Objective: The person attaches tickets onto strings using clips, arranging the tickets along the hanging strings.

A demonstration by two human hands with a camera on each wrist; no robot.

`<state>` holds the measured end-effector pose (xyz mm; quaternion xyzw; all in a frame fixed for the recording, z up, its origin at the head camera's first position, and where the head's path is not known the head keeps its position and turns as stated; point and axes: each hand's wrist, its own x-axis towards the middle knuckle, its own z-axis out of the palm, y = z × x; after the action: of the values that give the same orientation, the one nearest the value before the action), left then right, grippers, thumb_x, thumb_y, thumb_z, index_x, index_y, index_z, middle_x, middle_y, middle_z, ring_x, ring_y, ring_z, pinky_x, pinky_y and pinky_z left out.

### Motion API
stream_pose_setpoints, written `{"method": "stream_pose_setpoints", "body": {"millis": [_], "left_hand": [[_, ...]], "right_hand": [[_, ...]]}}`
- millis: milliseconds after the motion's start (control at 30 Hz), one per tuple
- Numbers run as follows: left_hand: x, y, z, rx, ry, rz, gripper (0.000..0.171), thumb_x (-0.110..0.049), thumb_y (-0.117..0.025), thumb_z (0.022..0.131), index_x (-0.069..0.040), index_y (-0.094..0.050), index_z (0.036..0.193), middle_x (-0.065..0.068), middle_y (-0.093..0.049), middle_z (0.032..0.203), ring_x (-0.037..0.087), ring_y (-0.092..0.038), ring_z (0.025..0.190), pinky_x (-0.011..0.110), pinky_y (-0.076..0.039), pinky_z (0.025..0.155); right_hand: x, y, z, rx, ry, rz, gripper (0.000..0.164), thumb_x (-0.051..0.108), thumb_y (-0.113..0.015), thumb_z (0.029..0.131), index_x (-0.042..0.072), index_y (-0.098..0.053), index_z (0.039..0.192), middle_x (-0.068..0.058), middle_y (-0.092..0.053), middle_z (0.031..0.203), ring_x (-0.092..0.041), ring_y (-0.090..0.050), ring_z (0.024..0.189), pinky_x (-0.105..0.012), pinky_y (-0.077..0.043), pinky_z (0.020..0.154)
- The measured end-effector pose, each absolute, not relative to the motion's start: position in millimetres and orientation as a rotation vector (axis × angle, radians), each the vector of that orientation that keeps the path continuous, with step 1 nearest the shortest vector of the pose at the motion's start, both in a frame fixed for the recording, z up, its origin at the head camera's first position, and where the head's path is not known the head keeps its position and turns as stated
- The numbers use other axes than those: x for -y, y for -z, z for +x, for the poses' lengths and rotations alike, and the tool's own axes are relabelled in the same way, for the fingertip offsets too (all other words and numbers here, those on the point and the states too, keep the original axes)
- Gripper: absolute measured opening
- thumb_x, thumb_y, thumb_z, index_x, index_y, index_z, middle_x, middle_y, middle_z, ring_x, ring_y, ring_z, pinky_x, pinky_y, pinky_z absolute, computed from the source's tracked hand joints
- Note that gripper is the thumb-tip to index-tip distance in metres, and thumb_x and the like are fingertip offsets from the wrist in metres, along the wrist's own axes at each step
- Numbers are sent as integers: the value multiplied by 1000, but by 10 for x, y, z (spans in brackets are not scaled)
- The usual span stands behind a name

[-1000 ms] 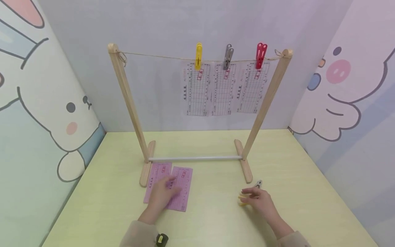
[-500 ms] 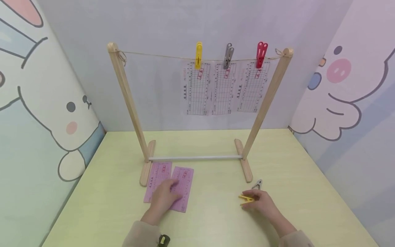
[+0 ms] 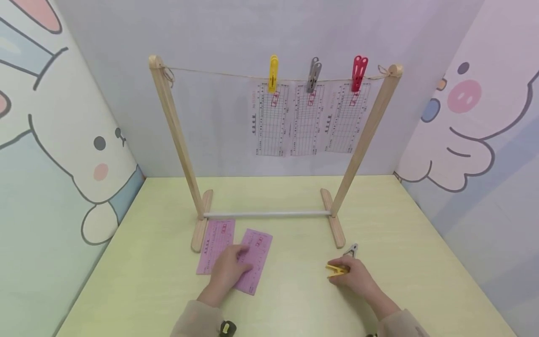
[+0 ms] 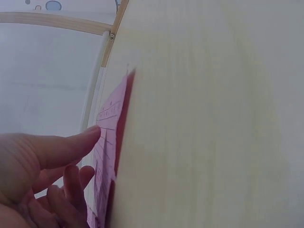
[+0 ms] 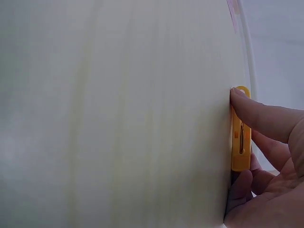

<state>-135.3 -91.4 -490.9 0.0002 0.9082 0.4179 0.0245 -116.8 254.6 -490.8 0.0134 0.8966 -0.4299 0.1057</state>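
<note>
My left hand (image 3: 227,267) lies over the right-hand pink printed paper slip (image 3: 260,249), thumb and fingertips spread on it. In the left wrist view the thumb touches this slip (image 4: 111,126), whose near edge stands slightly off the table. A second pink slip (image 3: 218,236) lies flat just to its left, partly behind the hand. At the right, my right hand (image 3: 355,279) pinches a yellow clothespin (image 3: 335,270) between thumb and fingers, close to the tabletop; the right wrist view shows the clothespin (image 5: 241,159) edge-on. A grey clothespin (image 3: 351,250) lies just beyond that hand.
Behind the hands stands a wooden frame (image 3: 178,140) with a string (image 3: 219,73) across its top. Three white printed slips (image 3: 271,124) hang there from yellow (image 3: 273,74), grey (image 3: 313,75) and red (image 3: 359,74) clothespins. A white rod (image 3: 269,214) joins the frame's feet.
The right-hand pink slip has slid rightward and turned slightly under my left hand, widening the gap to the other slip. My right hand has closed in around the yellow clothespin.
</note>
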Motion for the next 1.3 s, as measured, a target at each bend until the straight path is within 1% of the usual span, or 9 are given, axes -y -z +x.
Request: {"method": "stream_pose_setpoints", "body": {"millis": [200, 400, 567, 700, 800, 1000, 1067, 1200, 1300], "left_hand": [[962, 4915, -1392, -2814, -1326, -68, 49, -10, -81, 76, -4, -66, 122, 15, -67, 123, 38, -60, 118, 53, -47, 101], [990, 4926, -1400, -2822, -1310, -132, 54, -11, -81, 76, -4, -63, 126, 20, -60, 132, 42, -53, 124, 57, -43, 105], [977, 4917, -1402, -2828, -1254, -177, 59, -12, -82, 75, -5, -61, 129, 19, -57, 135, 40, -53, 124, 55, -44, 102], [957, 4903, -1416, -2826, -1241, -209, 58, -11, -82, 75, -6, -61, 129, 18, -59, 133, 38, -56, 120, 53, -48, 98], [951, 4896, -1424, -2814, -1250, -225, 57, -11, -82, 75, -5, -62, 128, 17, -60, 131, 36, -58, 117, 51, -49, 96], [954, 4889, -1430, -2804, -1251, -254, 51, -11, -81, 77, -6, -64, 125, 12, -67, 121, 32, -62, 110, 48, -51, 92], [956, 4886, -1431, -2802, -1254, -266, 49, -11, -81, 77, -7, -64, 123, 10, -69, 117, 29, -64, 104, 45, -53, 87], [967, 4880, -1428, -2788, -1261, -278, 43, -12, -81, 77, -6, -66, 118, 8, -71, 108, 22, -66, 92, 37, -53, 76], [978, 4877, -1419, -2785, -1247, -270, 39, -12, -81, 78, -4, -67, 113, 8, -72, 103, 19, -66, 87, 34, -52, 73]], "right_hand": [[-2568, 4930, -1190, -2660, 1263, -71, 39, 11, -85, 74, 6, -72, 110, -9, -68, 112, -23, -60, 104, -41, -50, 90], [-2579, 4929, -1201, -2672, 1251, -154, 37, 13, -84, 74, 5, -73, 108, -9, -68, 107, -22, -58, 101, -37, -47, 87], [-2556, 4927, -1202, -2650, 1243, -23, 38, 15, -85, 74, 7, -72, 109, -7, -67, 109, -20, -58, 100, -36, -48, 86], [-2532, 4904, -1214, -2601, 1262, 114, 41, 19, -84, 76, 8, -70, 113, -7, -66, 113, -19, -58, 98, -31, -47, 80], [-2521, 4881, -1212, -2582, 1277, 150, 43, 20, -84, 77, 6, -69, 115, -8, -66, 114, -18, -58, 96, -29, -46, 77], [-2492, 4811, -1193, -2601, 1257, 175, 44, 20, -83, 78, 3, -67, 117, -7, -66, 101, -18, -55, 88, -29, -44, 71], [-2484, 4793, -1190, -2618, 1243, 159, 45, 20, -83, 79, 3, -67, 118, -7, -66, 98, -18, -55, 87, -30, -45, 69], [-2460, 4760, -1192, -2652, 1219, 132, 46, 22, -82, 80, 3, -66, 119, -6, -65, 99, -17, -57, 87, -29, -47, 69], [-2432, 4736, -1196, -2688, 1190, 117, 44, 22, -82, 80, 4, -67, 117, -6, -66, 98, -16, -57, 87, -29, -48, 68]]}}
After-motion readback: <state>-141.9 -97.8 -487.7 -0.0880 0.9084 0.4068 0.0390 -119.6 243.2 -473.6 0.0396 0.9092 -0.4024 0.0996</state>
